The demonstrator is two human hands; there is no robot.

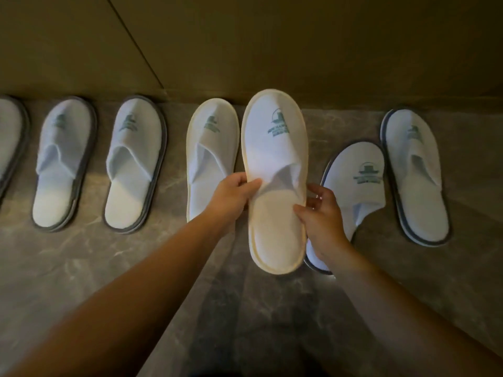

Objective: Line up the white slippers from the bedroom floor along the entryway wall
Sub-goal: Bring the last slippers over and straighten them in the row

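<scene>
Seven slippers: seen in all, six on the floor and one held above it.
Floor (114,268): grey-brown polished stone with pale veining; soft reflections are seen near the bottom of the view.
Wall (299,44): a plain olive-tan surface that meets the floor along a dark line; a slanted seam is seen running down its left part.
Lighting: dim and warm, with the slippers appearing pale blue-white.
Held slipper (275,170): white with cream trim and a green logo on the toe; it is held above the floor, toe towards the wall, between the cream-trimmed slipper and the angled slipper.
Cream-trimmed slipper (211,148): laid on the floor just left of the held one, toe close to the wall.
Grey-soled slippers: two (64,164) (134,164) are laid side by side to the left, toes towards the wall; a further slipper edge (9,142) is cut off by the left border.
Angled slipper (353,186): laid on the floor to the right, set further from the wall and tilted, partly hidden behind the right hand.
Far-right slipper (416,175): grey-soled, laid on the floor beside the angled one.
Left hand (234,191): the left edge of the held slipper is pinched at the strap opening, thumb on top.
Right hand (319,213): the right edge of the held slipper is gripped, thumb over the insole.
</scene>
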